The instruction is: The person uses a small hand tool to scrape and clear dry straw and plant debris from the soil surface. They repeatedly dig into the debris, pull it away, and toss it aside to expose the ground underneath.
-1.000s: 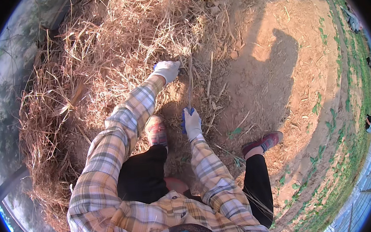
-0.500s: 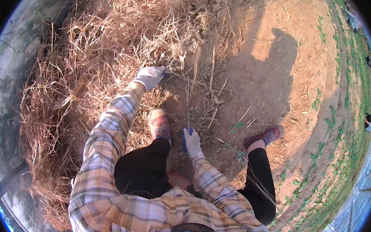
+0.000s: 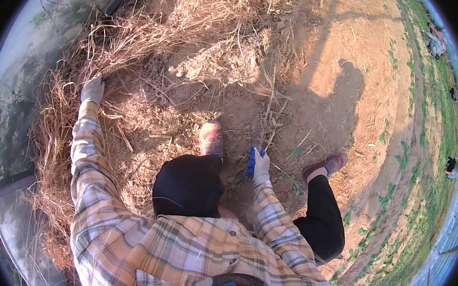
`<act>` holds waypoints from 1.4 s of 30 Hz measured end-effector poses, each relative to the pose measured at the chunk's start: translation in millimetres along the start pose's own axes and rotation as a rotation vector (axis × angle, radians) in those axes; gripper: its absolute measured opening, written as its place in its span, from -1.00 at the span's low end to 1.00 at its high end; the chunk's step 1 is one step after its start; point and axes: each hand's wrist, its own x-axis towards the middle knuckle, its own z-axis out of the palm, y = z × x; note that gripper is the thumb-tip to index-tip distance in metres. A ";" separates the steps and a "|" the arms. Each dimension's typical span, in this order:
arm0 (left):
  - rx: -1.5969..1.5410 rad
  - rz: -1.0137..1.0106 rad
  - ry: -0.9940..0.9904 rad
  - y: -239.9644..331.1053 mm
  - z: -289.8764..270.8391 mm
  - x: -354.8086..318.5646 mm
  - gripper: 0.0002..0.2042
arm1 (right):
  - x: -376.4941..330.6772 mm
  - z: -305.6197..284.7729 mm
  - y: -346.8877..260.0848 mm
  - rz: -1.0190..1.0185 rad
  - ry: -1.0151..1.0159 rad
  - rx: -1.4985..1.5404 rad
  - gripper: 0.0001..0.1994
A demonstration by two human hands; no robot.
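At far left, left hand (image 3: 93, 90), gloved, reaches into dry straw (image 3: 140, 37); its grip cannot be told. Straw looks light, brittle, loose: best gathered in bunches near the base. Right hand (image 3: 259, 165) is clenched on a thin stalk (image 3: 266, 119) beside the shoe (image 3: 211, 138).

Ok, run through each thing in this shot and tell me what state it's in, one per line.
Left hand: gloved, stretched out to the side, resting in the straw.
Right hand: gloved, closed around a thin stalk near the ground.
Straw pile: dry, loose, heaped and tangled.
Soil: bare, dry, partly shaded.
Weeds: green, sparse, growing.
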 end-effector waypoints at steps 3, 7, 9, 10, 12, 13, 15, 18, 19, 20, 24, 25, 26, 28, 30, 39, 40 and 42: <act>0.007 -0.292 -0.038 -115.1 34.9 -40.9 -0.55 | -23.6 4.6 -14.5 0.068 -0.007 0.046 -0.85; -0.173 -0.760 -0.263 -197.3 84.7 -117.4 -0.58 | -31.8 -18.2 -7.0 0.085 0.093 0.087 -0.73; -0.121 -0.824 -0.195 -284.1 115.8 -156.6 -0.59 | -33.8 -8.6 -4.2 0.128 0.066 0.083 -0.68; -0.111 -0.931 -0.191 -299.4 113.3 -162.1 -0.59 | -34.8 -7.7 -5.2 0.152 0.076 0.085 -0.67; -0.091 -1.143 -0.189 -321.0 99.4 -171.0 -0.57 | -37.1 -8.0 -2.8 0.203 0.101 0.084 -0.66; -0.245 -1.148 -0.107 -329.4 91.8 -170.8 -0.55 | -38.4 -9.0 -1.3 0.220 0.090 0.154 -0.67; -0.152 -0.822 -0.092 -267.7 77.4 -148.2 -0.59 | -40.4 -29.7 3.4 0.203 0.142 0.173 -0.67; -0.049 -0.589 -0.160 -188.1 35.3 -122.3 -0.48 | -39.9 -32.6 9.4 0.183 0.131 0.165 -0.68; 0.032 -0.506 -0.214 -169.8 24.2 -115.0 -0.40 | -41.3 -32.5 11.2 0.177 0.120 0.158 -0.68; 0.121 -0.422 -0.187 -151.3 14.4 -108.5 -0.32 | -43.4 -29.6 11.5 0.184 0.135 0.153 -0.70; 0.250 -0.199 -0.176 -55.4 -35.1 -83.0 -0.54 | -50.3 -17.5 4.8 0.170 0.172 0.129 -0.74; 0.246 -0.074 -0.077 -13.0 -52.8 -91.4 -0.59 | -50.3 -22.7 3.4 0.172 0.194 0.130 -0.75; 0.248 0.041 -0.062 11.4 -67.3 -92.1 -0.60 | -50.0 -21.3 2.7 0.179 0.193 0.134 -0.75; 0.238 0.207 0.112 65.7 -66.0 -90.0 -0.61 | -48.5 -23.5 4.2 0.145 0.186 0.099 -0.75; 0.149 0.397 0.252 110.3 -53.1 -79.7 -0.59 | -45.7 -21.4 4.7 0.112 0.191 0.051 -0.74; 0.081 0.826 0.085 304.5 -1.6 -76.4 -0.20 | -52.0 -45.0 -27.0 -0.166 0.315 -0.610 -0.68; 0.183 0.807 0.031 320.4 7.6 -66.7 -0.09 | -50.7 -49.8 -31.1 -0.178 0.340 -0.756 -0.67; 0.336 0.720 -0.079 339.3 11.6 -62.9 -0.01 | -56.1 -53.3 -46.1 -0.181 0.380 -1.055 -0.65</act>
